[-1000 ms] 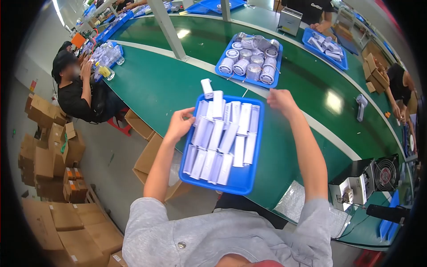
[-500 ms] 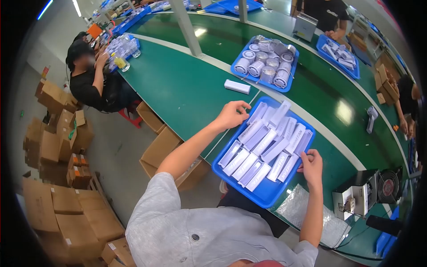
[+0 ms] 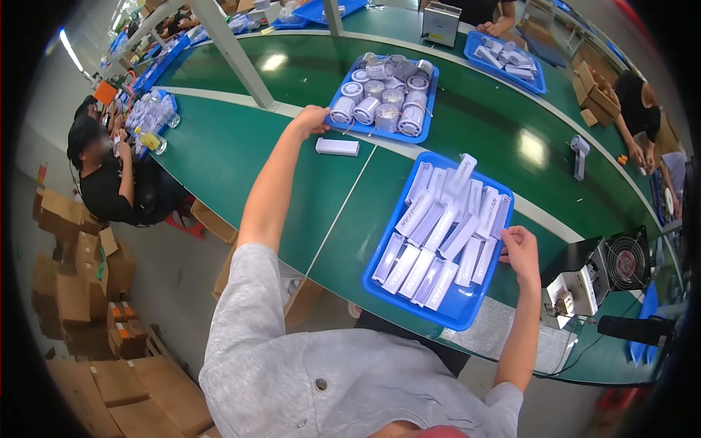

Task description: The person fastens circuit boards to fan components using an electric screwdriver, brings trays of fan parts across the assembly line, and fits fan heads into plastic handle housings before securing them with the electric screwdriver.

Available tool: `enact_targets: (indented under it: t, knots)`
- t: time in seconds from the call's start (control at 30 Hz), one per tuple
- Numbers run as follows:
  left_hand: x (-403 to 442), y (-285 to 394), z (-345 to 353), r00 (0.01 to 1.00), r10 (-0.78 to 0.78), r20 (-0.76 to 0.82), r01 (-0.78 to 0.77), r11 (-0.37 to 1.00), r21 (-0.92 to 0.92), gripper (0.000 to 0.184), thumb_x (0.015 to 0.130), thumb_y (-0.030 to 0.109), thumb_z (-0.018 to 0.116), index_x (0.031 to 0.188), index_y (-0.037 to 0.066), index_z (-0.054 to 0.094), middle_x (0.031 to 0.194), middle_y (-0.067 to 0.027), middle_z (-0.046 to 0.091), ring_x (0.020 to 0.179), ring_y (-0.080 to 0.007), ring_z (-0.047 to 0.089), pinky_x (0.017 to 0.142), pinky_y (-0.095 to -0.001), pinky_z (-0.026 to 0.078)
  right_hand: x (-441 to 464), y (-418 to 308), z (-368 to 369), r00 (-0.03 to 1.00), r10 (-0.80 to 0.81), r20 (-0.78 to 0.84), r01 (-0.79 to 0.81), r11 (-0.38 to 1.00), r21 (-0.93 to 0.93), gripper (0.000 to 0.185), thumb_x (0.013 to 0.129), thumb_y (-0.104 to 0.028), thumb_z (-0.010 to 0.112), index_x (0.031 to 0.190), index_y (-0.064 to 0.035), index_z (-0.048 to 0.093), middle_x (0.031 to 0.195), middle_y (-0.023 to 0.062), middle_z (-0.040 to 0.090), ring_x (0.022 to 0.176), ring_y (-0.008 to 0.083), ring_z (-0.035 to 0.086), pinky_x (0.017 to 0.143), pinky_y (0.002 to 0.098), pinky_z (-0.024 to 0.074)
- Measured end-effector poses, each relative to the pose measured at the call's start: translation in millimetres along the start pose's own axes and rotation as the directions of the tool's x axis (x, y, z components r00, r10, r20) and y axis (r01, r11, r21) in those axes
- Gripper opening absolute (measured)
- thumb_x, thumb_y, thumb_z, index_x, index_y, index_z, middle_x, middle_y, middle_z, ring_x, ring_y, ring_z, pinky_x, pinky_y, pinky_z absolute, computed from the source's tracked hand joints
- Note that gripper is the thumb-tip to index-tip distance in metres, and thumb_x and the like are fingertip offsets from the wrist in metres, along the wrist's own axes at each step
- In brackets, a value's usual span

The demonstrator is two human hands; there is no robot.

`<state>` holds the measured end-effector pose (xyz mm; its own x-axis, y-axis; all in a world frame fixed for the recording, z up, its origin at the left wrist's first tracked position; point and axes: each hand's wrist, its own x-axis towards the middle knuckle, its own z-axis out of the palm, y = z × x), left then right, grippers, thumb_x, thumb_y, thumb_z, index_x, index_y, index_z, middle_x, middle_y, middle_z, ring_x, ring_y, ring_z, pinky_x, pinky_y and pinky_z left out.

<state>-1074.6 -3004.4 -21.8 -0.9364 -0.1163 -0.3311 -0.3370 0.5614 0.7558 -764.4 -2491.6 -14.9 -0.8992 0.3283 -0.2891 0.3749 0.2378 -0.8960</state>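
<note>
My left hand (image 3: 312,120) is stretched forward, its fingers closed at the near left corner of a blue tray (image 3: 432,98). That tray carries several round white fan parts (image 3: 365,109) with clear or metallic tops. Just below this hand, a single white casing (image 3: 337,147) lies on the green table. My right hand (image 3: 520,254) grips the right rim of a nearer blue tray (image 3: 456,318). Long white casings (image 3: 418,271) with grey lettering lie in rows in it, some stacked on top of others.
A metal device with a round fan grille (image 3: 629,263) stands at the right. Bubble wrap (image 3: 504,328) lies under the near tray's edge. A handheld fan (image 3: 579,157) rests on the green belt. Co-workers sit left and across; a metal post (image 3: 234,62) rises at the back left.
My left hand has moved from the near tray's left side to the far tray's corner. The near tray has shifted right along the table, with my right hand at its rim.
</note>
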Motion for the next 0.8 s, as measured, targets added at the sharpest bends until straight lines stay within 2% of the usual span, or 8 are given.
enact_targets:
  t: [0.1,0.17,0.27,0.33,0.4,0.5,0.73,0.8]
  knots:
    - [2.2,-17.7,-6.4,0.993,-0.009,0.116,0.039,0.964,-0.261,0.018,0.103,0.022,0.059,0.106,0.005,0.064,0.088,-0.0064,0.066,0.075,-0.0152,0.064,0.071,-0.0297,0.057,7.1,-17.6,7.4,0.988,-0.108,-0.106,0.078,0.964,-0.252,0.017,0.096,-0.014,0.066,0.098,0.0029,0.064,0.078,0.0076,0.067,0.073,0.0182,0.068,0.061,0.0327,0.0544]
    - [2.2,-17.5,-8.2,0.995,0.005,0.104,0.020,0.969,-0.246,0.018,0.103,0.022,0.059,0.106,0.005,0.064,0.088,-0.0066,0.066,0.075,-0.0152,0.064,0.071,-0.0305,0.057,-1.1,-49.7,37.2,0.625,-0.728,-0.281,0.480,0.643,-0.597,0.014,0.091,-0.008,0.066,0.101,0.0033,0.065,0.090,0.0135,0.068,0.086,0.0289,0.068,0.076,0.0380,0.0537]
    - [-4.1,-26.4,-11.5,0.997,0.022,0.077,-0.003,0.970,-0.242,0.020,0.102,0.022,0.059,0.106,0.003,0.064,0.088,-0.0075,0.067,0.076,-0.0152,0.065,0.072,-0.0321,0.059,-27.3,-94.6,131.3,0.739,-0.674,0.019,0.651,0.706,-0.281,0.019,0.085,-0.004,0.068,0.103,0.0010,0.066,0.105,0.0180,0.067,0.102,0.0353,0.064,0.088,0.0424,0.0511]
    - [-5.9,-23.8,-16.3,0.995,0.076,0.068,-0.057,0.965,-0.255,0.022,0.102,0.023,0.060,0.104,0.001,0.064,0.086,-0.0079,0.067,0.074,-0.0155,0.066,0.070,-0.0327,0.059,-23.5,-109.5,220.9,0.393,-0.868,0.303,0.919,0.366,-0.145,0.022,0.085,-0.010,0.070,0.103,0.0007,0.065,0.106,0.0196,0.065,0.103,0.0385,0.063,0.087,0.0468,0.0526]
    - [-0.3,-32.0,-18.4,0.993,0.095,0.067,-0.076,0.965,-0.251,0.023,0.101,0.024,0.061,0.101,0.001,0.065,0.083,-0.0071,0.067,0.069,-0.0153,0.065,0.065,-0.0320,0.059,-3.8,-122.2,289.0,0.285,-0.833,0.475,0.957,0.222,-0.185,0.033,0.082,-0.009,0.069,0.113,0.0005,0.062,0.117,0.0202,0.060,0.111,0.0368,0.059,0.092,0.0449,0.0503]
    - [0.6,-47.3,-25.4,0.990,0.125,0.060,-0.112,0.974,-0.195,0.021,0.102,0.023,0.061,0.098,0.003,0.066,0.082,-0.0047,0.065,0.068,-0.0137,0.063,0.063,-0.0292,0.056,35.0,-111.7,358.9,0.253,-0.828,0.500,0.891,-0.001,-0.454,0.044,0.081,-0.009,0.064,0.124,-0.0010,0.060,0.119,0.0173,0.058,0.115,0.0318,0.055,0.096,0.0417,0.0463]
    - [-34.7,-70.1,-37.9,0.978,0.197,0.068,-0.183,0.968,-0.172,0.023,0.101,0.023,0.064,0.096,0.001,0.066,0.075,-0.0041,0.064,0.063,-0.0127,0.060,0.059,-0.0288,0.052,12.0,-129.6,391.6,0.595,-0.675,0.437,0.720,0.206,-0.662,0.042,0.086,-0.018,0.060,0.123,0.0025,0.064,0.115,0.0153,0.060,0.109,0.0271,0.055,0.088,0.0379,0.0451]
    - [-39.1,-72.5,-41.4,0.972,0.223,0.071,-0.209,0.964,-0.163,0.022,0.101,0.023,0.063,0.096,0.002,0.065,0.075,-0.0034,0.063,0.062,-0.0120,0.059,0.059,-0.0282,0.051,3.9,-113.2,395.4,0.441,-0.817,0.372,0.661,0.015,-0.751,0.041,0.088,-0.018,0.059,0.121,0.0028,0.066,0.128,0.0201,0.058,0.118,0.0309,0.053,0.092,0.0408,0.0443]
